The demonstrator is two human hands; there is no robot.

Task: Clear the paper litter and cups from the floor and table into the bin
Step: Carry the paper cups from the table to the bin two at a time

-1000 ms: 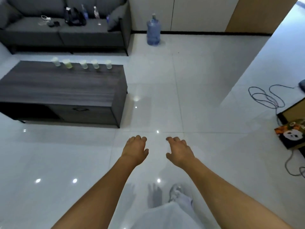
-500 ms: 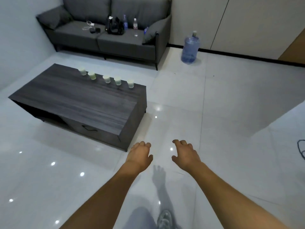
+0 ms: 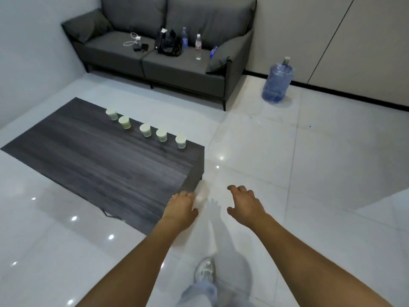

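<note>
— Head view: any writing you can read?

— None legible. The bottle labels on the sofa [image 3: 177,69] are too small and blurred to make out.

— Count the cups, then.

— Five pale cups [image 3: 146,130] in one slanting row along the far edge of the dark wood-grain bench [image 3: 93,165], all upright, each standing apart from its neighbours. The second from the left looks slightly greener than the others.

— And the hands?

— Two, both bare and empty. The left hand [image 3: 180,210] hangs over the near right corner of the bench, fingers loosely curved, its grip relaxed and holding nothing; I cannot tell whether it touches the bench. The right hand [image 3: 244,206] is out over the white tiled floor [image 3: 309,173], fingers spread and slightly bent, grip wide, also holding nothing. Both are well apart from the cups.

— What else is there?

— On the sofa: two clear plastic bottles [image 3: 198,47] standing upright, a black bag [image 3: 169,44], a white cable [image 3: 132,39] beside a small dark device. One large blue water jug [image 3: 277,82] stands on the floor near the wall, right of the sofa. One white sneaker [image 3: 204,270] shows below, between the forearms.
</note>
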